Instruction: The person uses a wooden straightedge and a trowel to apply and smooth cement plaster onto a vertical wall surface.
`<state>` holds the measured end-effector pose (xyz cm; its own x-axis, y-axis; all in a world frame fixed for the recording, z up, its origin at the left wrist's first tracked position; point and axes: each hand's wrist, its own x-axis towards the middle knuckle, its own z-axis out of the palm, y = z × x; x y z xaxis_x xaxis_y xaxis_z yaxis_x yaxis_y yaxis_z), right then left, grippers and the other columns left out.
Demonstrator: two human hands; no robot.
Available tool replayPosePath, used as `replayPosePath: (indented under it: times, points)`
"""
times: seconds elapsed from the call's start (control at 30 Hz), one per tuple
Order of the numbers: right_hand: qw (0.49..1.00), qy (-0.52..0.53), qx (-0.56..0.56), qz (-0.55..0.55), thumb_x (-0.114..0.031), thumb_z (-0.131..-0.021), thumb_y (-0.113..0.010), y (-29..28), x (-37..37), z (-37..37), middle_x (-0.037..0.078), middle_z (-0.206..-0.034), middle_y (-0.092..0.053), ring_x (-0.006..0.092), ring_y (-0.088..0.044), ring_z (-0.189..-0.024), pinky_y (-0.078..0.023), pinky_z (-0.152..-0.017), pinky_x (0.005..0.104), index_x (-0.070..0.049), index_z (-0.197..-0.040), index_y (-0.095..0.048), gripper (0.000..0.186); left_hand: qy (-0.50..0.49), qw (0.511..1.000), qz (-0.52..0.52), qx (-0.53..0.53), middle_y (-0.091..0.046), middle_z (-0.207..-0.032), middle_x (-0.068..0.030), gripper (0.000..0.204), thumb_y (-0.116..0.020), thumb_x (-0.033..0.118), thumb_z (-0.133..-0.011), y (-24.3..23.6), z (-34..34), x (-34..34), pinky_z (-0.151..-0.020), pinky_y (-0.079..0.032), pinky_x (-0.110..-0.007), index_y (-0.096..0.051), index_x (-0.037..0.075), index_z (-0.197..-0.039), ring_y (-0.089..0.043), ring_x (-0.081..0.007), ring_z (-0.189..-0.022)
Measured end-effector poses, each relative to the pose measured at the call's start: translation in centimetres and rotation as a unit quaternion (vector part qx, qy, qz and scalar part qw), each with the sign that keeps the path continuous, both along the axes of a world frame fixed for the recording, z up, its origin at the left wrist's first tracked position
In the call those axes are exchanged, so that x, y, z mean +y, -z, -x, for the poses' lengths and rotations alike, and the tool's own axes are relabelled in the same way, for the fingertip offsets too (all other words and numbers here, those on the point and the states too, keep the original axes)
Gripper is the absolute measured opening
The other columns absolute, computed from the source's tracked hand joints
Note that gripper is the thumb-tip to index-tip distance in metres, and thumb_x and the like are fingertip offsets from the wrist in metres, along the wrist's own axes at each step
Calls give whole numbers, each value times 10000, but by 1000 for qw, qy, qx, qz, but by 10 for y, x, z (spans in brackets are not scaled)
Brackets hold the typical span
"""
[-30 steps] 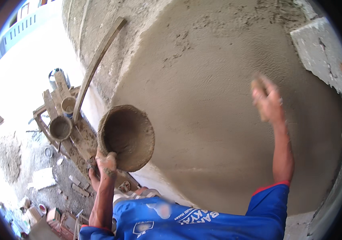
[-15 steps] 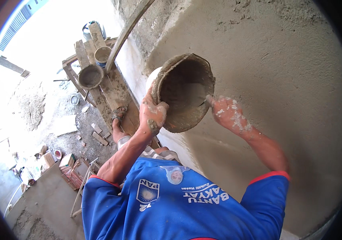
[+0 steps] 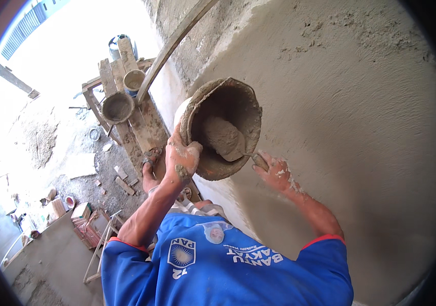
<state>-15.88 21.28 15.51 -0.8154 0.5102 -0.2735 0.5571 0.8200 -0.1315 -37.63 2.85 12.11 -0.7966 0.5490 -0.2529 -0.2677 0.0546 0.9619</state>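
Holding a mortar-crusted bucket in the middle of the scene, tilted, with the left hand clamped on its near left rim and thumb over the edge. Wrapping the right hand firmly around the handle of a trowel, just right of the rim (with pale mortar spattered over the skin). Bearing a lump of wet mortar on the blade, inside the bucket. Facing a grey plastered wall on the right. At far left, on a plank platform, a round tub just beside a smaller pail.
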Motion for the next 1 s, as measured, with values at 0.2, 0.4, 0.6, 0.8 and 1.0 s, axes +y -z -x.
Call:
replayPosePath:
  times: [0.2,0.4,0.6,0.8,1.0]
  points:
    - [996,-1,89,-5,-343,-813,-627,0,14,4,217,-932,-646,402,-627,-814,-497,-764,471,-76,-1202,-534,481,-13,1000,-21,-16,-659,-956,-205,584,-540,28,-647,14,5,5,-817,-488,-375,-514,-3,-1229,-645,-309,-893]
    - [999,52,4,13,-294,-764,-710,-58,13,47,198,-860,-634,313,-634,-835,-487,-754,395,-65,-1205,-519,533,-24,996,-52,-63,-654,-997,-129,561,-504,-44,-651,-8,15,-2,-813,-474,-301,-524,-31,-1212,-607,-201,-893]
    - [992,-53,84,82,-137,-706,-755,-175,-5,92,93,-787,-591,205,-595,-767,-477,-727,345,-66,-1135,-539,485,-68,992,-62,-82,-634,-1032,-98,564,-472,-91,-652,-8,32,-19,-838,-463,-287,-520,-24,-1210,-598,-187,-914]
    - [937,-7,59,343,-115,-768,-698,-242,2,115,156,-911,-646,241,-642,-747,-524,-688,355,-51,-1236,-523,504,-142,987,-37,-63,-635,-1018,-103,568,-477,-76,-633,25,42,-50,-831,-462,-290,-530,-23,-1196,-598,-196,-900]
    - [924,199,262,-195,-317,-940,-490,-314,119,95,194,-1092,-592,206,-614,-787,-529,-695,355,12,-1331,-428,515,-153,986,55,-48,-631,-1023,-123,561,-484,-55,-646,40,45,-51,-854,-447,-297,-524,-27,-1205,-591,-217,-936]
